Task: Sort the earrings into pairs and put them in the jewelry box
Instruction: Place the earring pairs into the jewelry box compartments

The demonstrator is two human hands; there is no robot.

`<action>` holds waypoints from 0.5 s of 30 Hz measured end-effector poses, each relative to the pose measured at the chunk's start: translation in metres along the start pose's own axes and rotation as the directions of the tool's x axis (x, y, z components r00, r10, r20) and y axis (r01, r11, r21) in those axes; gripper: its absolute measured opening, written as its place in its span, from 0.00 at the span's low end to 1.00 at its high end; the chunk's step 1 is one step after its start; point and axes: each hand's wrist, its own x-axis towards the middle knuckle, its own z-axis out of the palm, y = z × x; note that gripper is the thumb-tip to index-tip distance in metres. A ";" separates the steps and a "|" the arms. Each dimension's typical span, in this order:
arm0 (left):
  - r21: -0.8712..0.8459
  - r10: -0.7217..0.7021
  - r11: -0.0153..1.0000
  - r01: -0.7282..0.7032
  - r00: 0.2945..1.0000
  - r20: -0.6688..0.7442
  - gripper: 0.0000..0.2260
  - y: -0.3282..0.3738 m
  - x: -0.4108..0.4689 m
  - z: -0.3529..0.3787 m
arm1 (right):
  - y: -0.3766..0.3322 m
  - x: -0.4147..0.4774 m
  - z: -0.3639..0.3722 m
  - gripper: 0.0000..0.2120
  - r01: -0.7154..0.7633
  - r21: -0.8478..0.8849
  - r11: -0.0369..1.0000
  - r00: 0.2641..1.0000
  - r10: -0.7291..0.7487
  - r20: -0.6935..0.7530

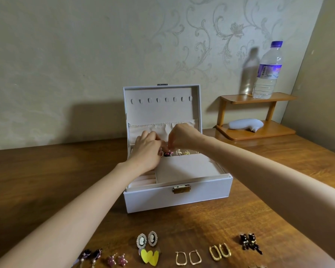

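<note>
A wooden table [46, 180] stands against a patterned wall. In the open jewelry box [178, 198], I see the right hand [182, 137] pinching a dark earring [165, 154] at the back row. The left hand [146, 151] curls beside it; I cannot tell its grip. Sorted pairs [188, 257] wait in front. A slip could drop the earring between cushions.

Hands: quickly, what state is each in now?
Left hand: curled over the dark earring; grip cannot be told.
Right hand: fingers bunched; contents cannot be told.

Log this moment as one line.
step: seating dark earring in jewelry box | left hand: beside dark earring, grip unclear | right hand: pinches dark earring | table: sorted pairs waiting
</note>
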 end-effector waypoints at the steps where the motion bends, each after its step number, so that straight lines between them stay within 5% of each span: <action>1: 0.001 0.002 1.000 -0.002 1.000 0.005 0.14 0.000 0.000 0.000 | 0.000 0.000 0.001 0.06 -0.002 0.005 1.000 1.000 0.002 -0.009; 15: -0.144 0.075 0.984 -0.101 0.982 -0.176 0.08 0.002 -0.058 -0.037 | -0.012 -0.083 -0.024 0.06 0.159 0.224 0.961 0.983 -0.133 -0.126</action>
